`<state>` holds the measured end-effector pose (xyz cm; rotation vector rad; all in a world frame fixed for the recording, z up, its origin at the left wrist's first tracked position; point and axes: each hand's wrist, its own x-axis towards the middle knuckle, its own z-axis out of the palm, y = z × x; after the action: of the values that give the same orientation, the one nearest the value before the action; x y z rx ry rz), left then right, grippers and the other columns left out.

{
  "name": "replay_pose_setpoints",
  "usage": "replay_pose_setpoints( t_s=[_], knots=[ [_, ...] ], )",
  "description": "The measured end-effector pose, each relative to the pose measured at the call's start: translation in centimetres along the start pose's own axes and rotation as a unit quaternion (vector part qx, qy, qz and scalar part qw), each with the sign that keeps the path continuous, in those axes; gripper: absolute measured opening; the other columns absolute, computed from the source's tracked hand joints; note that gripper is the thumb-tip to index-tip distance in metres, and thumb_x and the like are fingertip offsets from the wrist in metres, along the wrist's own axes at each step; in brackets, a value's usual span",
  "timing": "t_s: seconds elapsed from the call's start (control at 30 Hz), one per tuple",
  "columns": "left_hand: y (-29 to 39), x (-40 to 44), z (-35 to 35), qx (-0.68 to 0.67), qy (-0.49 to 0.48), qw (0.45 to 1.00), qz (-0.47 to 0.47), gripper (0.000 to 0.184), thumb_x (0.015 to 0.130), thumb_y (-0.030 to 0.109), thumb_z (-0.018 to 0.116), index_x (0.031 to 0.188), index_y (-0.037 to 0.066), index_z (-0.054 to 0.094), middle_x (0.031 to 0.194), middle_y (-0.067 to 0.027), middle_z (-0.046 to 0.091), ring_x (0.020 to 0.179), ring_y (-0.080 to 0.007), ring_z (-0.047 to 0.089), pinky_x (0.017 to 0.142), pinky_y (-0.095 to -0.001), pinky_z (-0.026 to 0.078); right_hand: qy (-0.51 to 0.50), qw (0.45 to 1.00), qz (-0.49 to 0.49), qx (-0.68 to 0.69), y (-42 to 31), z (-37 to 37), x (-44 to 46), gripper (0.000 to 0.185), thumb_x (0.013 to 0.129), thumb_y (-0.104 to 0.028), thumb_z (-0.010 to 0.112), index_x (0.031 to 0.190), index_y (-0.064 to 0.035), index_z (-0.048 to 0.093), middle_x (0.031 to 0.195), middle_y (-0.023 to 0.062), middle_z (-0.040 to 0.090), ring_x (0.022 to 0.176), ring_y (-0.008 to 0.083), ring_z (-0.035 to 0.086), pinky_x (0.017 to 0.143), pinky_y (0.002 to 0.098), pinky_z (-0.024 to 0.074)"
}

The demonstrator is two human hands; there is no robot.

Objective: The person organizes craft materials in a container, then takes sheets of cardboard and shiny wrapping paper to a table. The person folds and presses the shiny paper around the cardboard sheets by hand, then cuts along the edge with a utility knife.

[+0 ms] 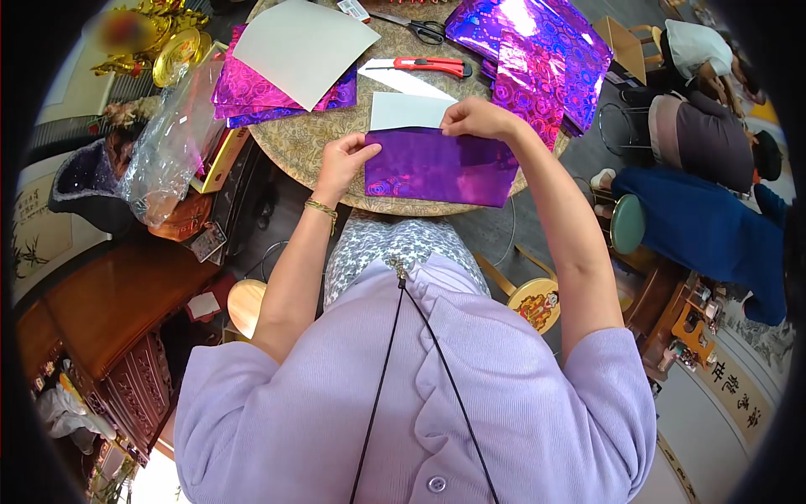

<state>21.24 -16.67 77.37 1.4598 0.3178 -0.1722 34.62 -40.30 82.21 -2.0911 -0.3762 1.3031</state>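
A shiny purple foil sheet (441,168) lies at the near edge of the round patterned table (290,139). Behind its upper edge a white paper or card piece (403,110) sticks out; how far it runs under the foil is hidden. My left hand (342,165) grips the foil's upper left corner, thumb on top. With fingers pinched together, my right hand (480,118) holds the foil's upper edge, right beside the white piece. A red utility knife (432,65) rests beyond my hands, near a white paper strip (407,81).
Black-handled scissors (424,30) lie at the table's far side. A large pale sheet (306,50) covers pink and purple foil (231,92) on the left; more foil sheets (537,63) are piled right. Stools (536,304) stand below. Other people (701,139) sit at right.
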Motion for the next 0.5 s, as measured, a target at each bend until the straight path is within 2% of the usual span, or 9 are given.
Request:
replay_pose_setpoints(
  t_s=[0.1, 0.13, 0.27, 0.33, 0.37, 0.43, 0.5],
  knots=[
    [0.0, -0.2, 0.7, -0.053, 0.021, 0.998, -0.003, 0.004, 0.075, 0.005, 0.065, 0.077, 0.002, 0.063, 0.067, 0.0003, 0.059, 0.060, -0.0050, 0.050, 0.055, -0.0144, 0.037, 0.045, 0.985, -0.107, -0.131, -0.3, 0.8, -0.8, 0.009, 0.076, -0.011, 0.062, 0.080, -0.0035, 0.065, 0.066, 0.0027, 0.060, 0.053, 0.0145, 0.049, 0.055, 0.0253, 0.0420],
    [-0.5, -0.3, 0.7, -0.054, 0.022, 0.998, -0.002, 0.004, 0.075, 0.005, 0.065, 0.077, 0.002, 0.063, 0.067, 0.0003, 0.059, 0.060, -0.0050, 0.050, 0.055, -0.0144, 0.037, 0.045, 0.984, -0.107, -0.133, -0.5, 1.0, -1.2, 0.009, 0.076, -0.011, 0.062, 0.080, -0.0035, 0.065, 0.066, 0.0027, 0.060, 0.053, 0.0145, 0.049, 0.055, 0.0253, 0.0420],
    [-3.7, -0.3, -0.3, 0.048, -0.013, 0.995, -0.092, 0.010, 0.074, 0.009, 0.066, 0.081, 0.002, 0.064, 0.071, -0.0016, 0.062, 0.064, -0.0070, 0.055, 0.056, -0.0154, 0.041, 0.187, 0.950, -0.173, -0.178, -1.6, 1.0, -3.2, 0.013, 0.074, -0.006, 0.059, 0.085, -0.0011, 0.063, 0.067, 0.0062, 0.061, 0.053, 0.0198, 0.051, 0.057, 0.0290, 0.0435],
    [-3.7, -0.6, -0.5, 0.159, -0.059, 0.978, -0.121, 0.015, 0.074, 0.013, 0.067, 0.085, 0.003, 0.065, 0.070, -0.0015, 0.062, 0.057, -0.0079, 0.051, 0.052, -0.0184, 0.040, 0.202, 0.925, -0.215, -0.238, -0.7, 1.4, -3.5, 0.015, 0.074, -0.003, 0.057, 0.087, -0.0004, 0.062, 0.072, 0.0089, 0.063, 0.054, 0.0230, 0.053, 0.058, 0.0309, 0.0437],
    [-4.6, -0.6, -0.8, 0.161, -0.058, 0.978, -0.119, 0.015, 0.074, 0.013, 0.067, 0.085, 0.003, 0.065, 0.070, -0.0015, 0.062, 0.057, -0.0079, 0.051, 0.052, -0.0184, 0.040, 0.204, 0.924, -0.217, -0.238, -1.0, 1.4, -4.4, 0.015, 0.074, -0.003, 0.057, 0.087, -0.0004, 0.062, 0.072, 0.0089, 0.063, 0.054, 0.0230, 0.053, 0.058, 0.0309, 0.0437],
    [-6.9, 0.2, -0.9, 0.201, -0.087, 0.976, -0.015, 0.017, 0.074, 0.013, 0.065, 0.089, 0.004, 0.066, 0.069, -0.0022, 0.062, 0.051, -0.0100, 0.046, 0.049, -0.0226, 0.038, 0.318, 0.908, -0.182, -0.201, -1.9, 0.6, -6.3, 0.015, 0.073, -0.004, 0.058, 0.088, -0.0010, 0.062, 0.075, 0.0084, 0.065, 0.056, 0.0236, 0.056, 0.058, 0.0311, 0.0438],
    [-5.8, 0.4, -0.5, 0.221, -0.080, 0.972, -0.004, 0.017, 0.075, 0.013, 0.065, 0.089, 0.003, 0.065, 0.069, -0.0024, 0.062, 0.050, -0.0104, 0.045, 0.049, -0.0232, 0.038, 0.336, 0.901, -0.175, -0.213, -2.6, -0.7, -7.7, 0.017, 0.074, -0.003, 0.056, 0.089, -0.0016, 0.063, 0.076, 0.0081, 0.065, 0.056, 0.0228, 0.056, 0.058, 0.0309, 0.0439]
  ],
)
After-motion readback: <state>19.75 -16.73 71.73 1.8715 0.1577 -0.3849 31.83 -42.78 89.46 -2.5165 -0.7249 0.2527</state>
